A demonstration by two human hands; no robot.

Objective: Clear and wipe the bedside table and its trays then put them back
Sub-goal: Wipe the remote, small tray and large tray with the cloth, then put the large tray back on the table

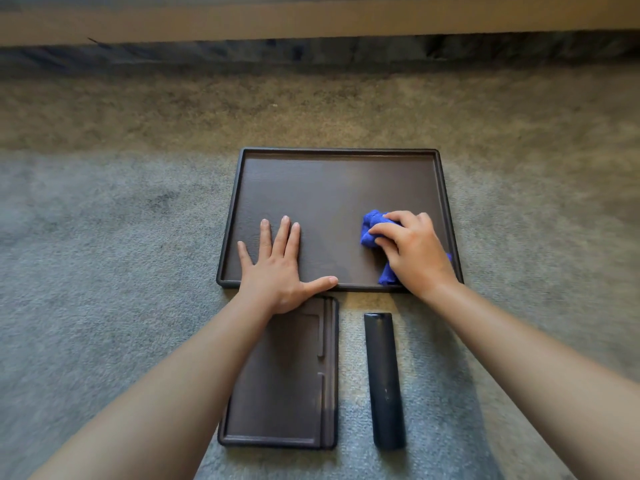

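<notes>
Two bare forearms reach forward over a grey carpet (104, 237) toward a large dark tray (332, 188) lying flat on the floor. Nearest the camera, a smaller dark tray (287, 393) with a ridged strip along one side sits just short of the large tray's near rim, partly covered by the left forearm. Beside that small tray, apart from it, lies a long dark remote-shaped bar (384, 379), pointing toward the large tray. The left hand (280, 265) rests palm down, fingers spread wide, inside the large tray's near left corner, its thumb along the near rim. The right hand (415, 251) has its grip closed around a crumpled blue cloth (372, 226), pressed to the large tray's surface at its near right corner. Beyond the large tray, a dark fabric edge (311, 50) runs across the floor.
</notes>
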